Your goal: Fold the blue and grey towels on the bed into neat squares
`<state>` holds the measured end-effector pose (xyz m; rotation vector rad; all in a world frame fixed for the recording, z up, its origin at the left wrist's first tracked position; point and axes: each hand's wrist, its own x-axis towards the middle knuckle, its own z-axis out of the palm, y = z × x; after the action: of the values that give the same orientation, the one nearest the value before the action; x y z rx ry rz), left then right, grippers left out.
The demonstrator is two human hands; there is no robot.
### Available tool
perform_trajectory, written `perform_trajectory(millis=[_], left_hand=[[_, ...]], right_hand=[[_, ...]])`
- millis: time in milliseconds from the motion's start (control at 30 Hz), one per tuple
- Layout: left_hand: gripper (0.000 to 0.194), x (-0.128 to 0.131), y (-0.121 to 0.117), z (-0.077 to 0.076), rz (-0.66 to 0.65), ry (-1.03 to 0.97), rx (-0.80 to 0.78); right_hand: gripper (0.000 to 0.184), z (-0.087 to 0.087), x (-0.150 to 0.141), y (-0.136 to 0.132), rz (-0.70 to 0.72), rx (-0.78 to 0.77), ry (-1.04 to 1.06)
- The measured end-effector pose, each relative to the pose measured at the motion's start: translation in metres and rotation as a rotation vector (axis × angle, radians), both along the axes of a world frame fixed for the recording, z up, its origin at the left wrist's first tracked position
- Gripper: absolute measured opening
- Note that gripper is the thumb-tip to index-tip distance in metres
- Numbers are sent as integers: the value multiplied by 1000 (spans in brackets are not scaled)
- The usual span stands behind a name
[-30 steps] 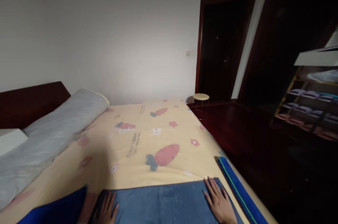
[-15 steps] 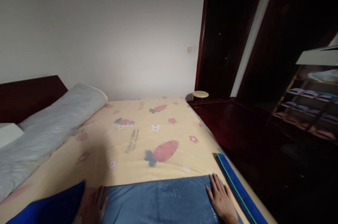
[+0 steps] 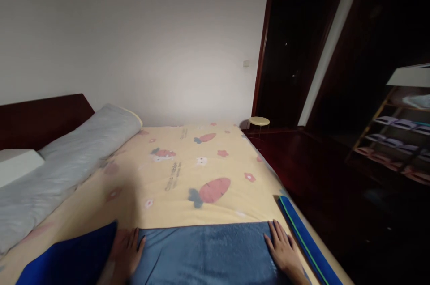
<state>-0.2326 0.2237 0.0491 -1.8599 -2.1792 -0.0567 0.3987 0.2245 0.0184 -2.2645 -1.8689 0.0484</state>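
Observation:
A grey-blue towel (image 3: 204, 251) lies flat on the near part of the bed. My left hand (image 3: 126, 253) rests open, palm down, on the towel's far left corner. My right hand (image 3: 284, 249) lies open and flat on its far right corner. A bright blue cloth (image 3: 72, 262) sits just left of my left hand. A rolled blue mat with a green line (image 3: 302, 236) runs along the bed's right edge, close to my right hand.
The bed carries a pale yellow sheet (image 3: 188, 177) printed with carrots and flowers. A long grey bolster (image 3: 63, 164) lies by the dark headboard (image 3: 40, 119). A small round stool (image 3: 258, 121) stands by a dark doorway. A rack of shoes (image 3: 393, 142) is at the right.
My left hand slid outward from the towel's middle to its left corner. The right hand stayed at the right corner. The view shifted slightly.

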Motion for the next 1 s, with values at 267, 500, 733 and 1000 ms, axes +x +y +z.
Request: perform_trajectory(millis=[267, 500, 733, 1000], left_hand=[[53, 102, -36, 6, -221, -218, -135], [52, 100, -40, 9, -215, -251, -115], [52, 97, -40, -5, -209, -207, -82], [53, 87, -27, -19, -212, -287, -110]], right_hand=[[73, -4, 1, 1, 8, 60, -41], [74, 0, 1, -4, 21, 55, -30], [74, -3, 3, -7, 36, 54, -2], [69, -3, 10, 7, 27, 98, 62]])
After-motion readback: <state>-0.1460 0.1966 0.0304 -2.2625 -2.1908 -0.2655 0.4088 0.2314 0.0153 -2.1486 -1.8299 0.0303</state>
